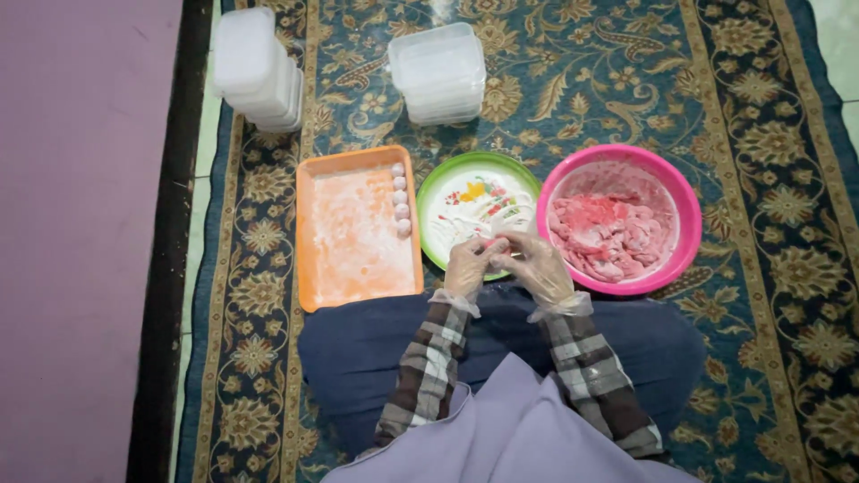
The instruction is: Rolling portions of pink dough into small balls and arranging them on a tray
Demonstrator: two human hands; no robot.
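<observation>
Both hands meet at centre frame, gloved in thin clear plastic. My left hand (467, 266) and right hand (540, 266) are curled closed together around a small pink dough piece (497, 246), fingertips pinching it between them, just over the near rim of the green plate (429, 192).

To shape it well, I judge: light, even pressure, turning the piece so it rounds without cracking, keeping it over the floured plate.

Right of the hands, the pink bowl (684, 210) holds the pink dough mass (604, 234), rim nearly touching the plate. Left, the orange tray (349, 233) has a row of finished balls (400, 199) along its right edge; most of its floor is open. Two lidded container stacks (437, 73) sit at the top of frame, well apart. Patterned rug (769, 107) all round; knees close below.
</observation>
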